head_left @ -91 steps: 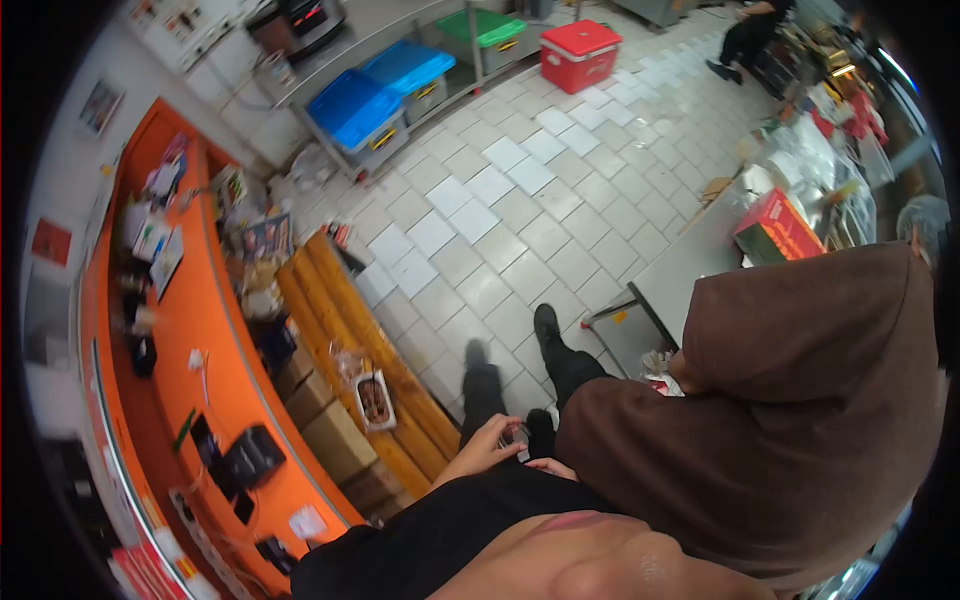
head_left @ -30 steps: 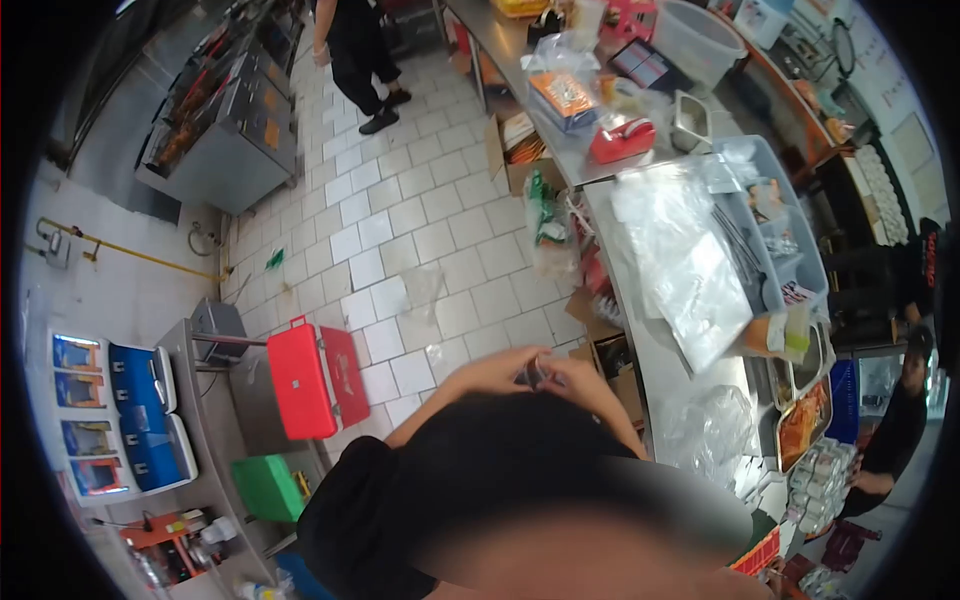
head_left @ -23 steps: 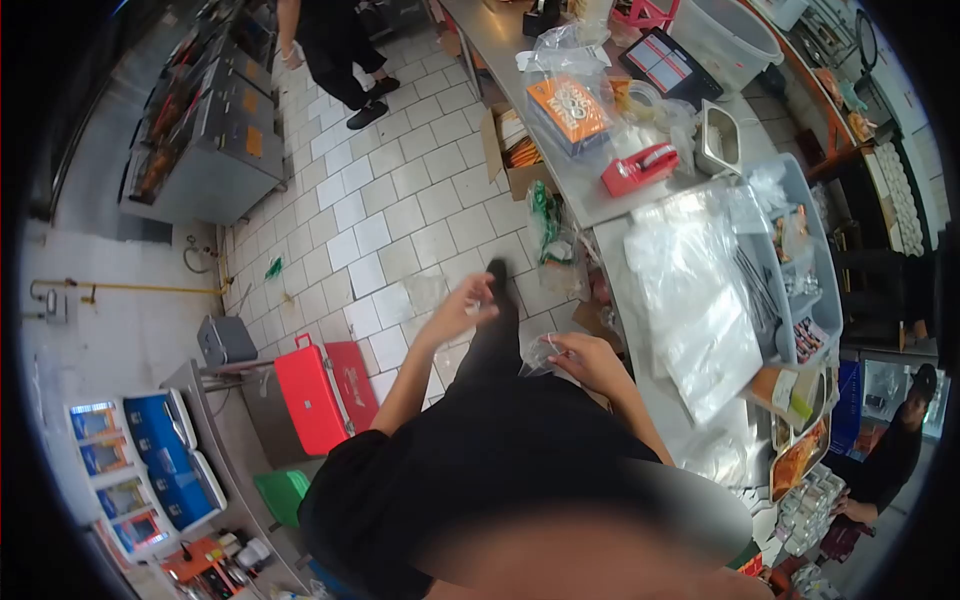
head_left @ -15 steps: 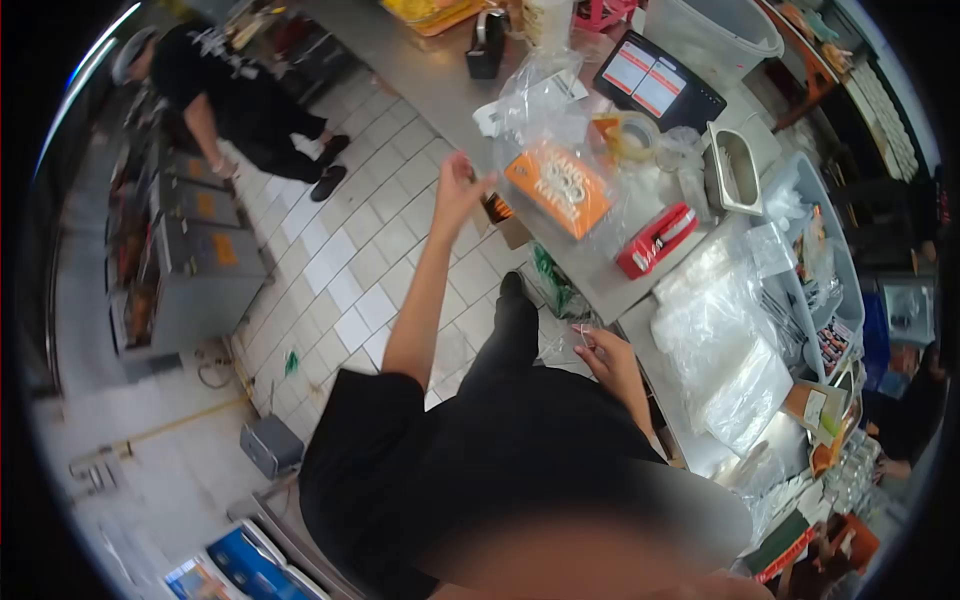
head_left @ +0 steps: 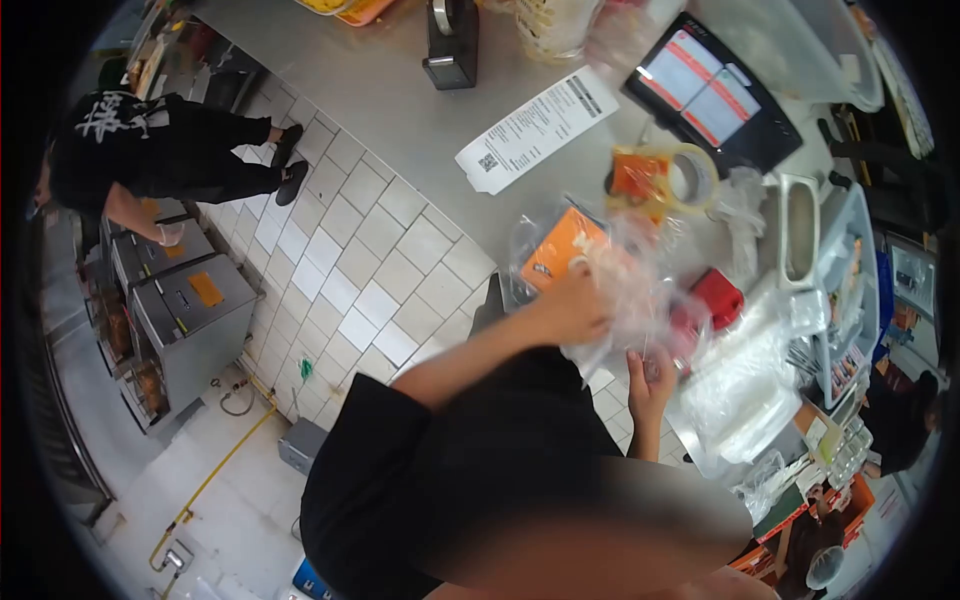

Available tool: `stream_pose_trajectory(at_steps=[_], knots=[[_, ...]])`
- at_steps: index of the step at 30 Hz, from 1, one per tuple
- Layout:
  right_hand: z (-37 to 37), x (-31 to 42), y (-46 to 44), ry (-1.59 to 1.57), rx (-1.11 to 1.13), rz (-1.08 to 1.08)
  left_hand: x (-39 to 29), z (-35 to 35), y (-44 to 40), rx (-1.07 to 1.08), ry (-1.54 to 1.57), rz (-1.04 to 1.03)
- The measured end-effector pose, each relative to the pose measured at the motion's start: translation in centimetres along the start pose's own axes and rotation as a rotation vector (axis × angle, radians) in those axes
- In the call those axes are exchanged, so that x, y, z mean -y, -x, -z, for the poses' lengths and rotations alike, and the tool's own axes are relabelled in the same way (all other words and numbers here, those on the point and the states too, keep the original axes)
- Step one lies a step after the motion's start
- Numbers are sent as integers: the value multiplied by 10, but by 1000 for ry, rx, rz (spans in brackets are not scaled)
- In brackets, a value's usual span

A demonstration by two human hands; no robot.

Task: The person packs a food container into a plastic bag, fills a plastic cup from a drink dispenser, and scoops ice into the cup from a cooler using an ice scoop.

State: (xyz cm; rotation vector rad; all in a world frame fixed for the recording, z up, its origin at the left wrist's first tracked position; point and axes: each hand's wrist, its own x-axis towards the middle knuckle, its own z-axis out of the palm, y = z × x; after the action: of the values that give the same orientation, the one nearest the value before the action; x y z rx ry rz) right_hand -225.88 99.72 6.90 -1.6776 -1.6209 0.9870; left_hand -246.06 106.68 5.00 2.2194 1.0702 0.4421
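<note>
An orange box [head_left: 566, 245] with white print lies inside a clear plastic bag [head_left: 640, 285] at the near edge of the steel counter. My left hand [head_left: 572, 308] reaches across to the bag just beside the box, its fingers closed on the plastic and partly blurred. Lower and to the right is my right hand [head_left: 651, 388], thumb and fingers pinched on shiny clear plastic; whether this is part of the same bag is hard to see. Beyond the bag, a red tape dispenser [head_left: 718, 298] is partly covered by plastic.
A printed receipt [head_left: 540, 128] lies on the counter, near a black tape dispenser [head_left: 452, 45], a tape roll [head_left: 693, 178] and a tablet [head_left: 715, 95]. Plastic bags [head_left: 745, 390] are stacked at right by a steel container [head_left: 798, 232]. A person [head_left: 150, 150] stands at far left.
My left hand has moved right onto the bag, and my right hand has come up beside it. The bag has shifted towards me, uncovering the receipt. The view has turned.
</note>
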Motion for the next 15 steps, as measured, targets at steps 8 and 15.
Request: stream_pose_trajectory(at_steps=[8, 15], knots=[[-54, -70, 51, 168, -126, -263, 18, -30, 13, -153, 82, -123], [-60, -79, 70, 290, -201, -286, 19, -33, 16, -6, 88, -158]])
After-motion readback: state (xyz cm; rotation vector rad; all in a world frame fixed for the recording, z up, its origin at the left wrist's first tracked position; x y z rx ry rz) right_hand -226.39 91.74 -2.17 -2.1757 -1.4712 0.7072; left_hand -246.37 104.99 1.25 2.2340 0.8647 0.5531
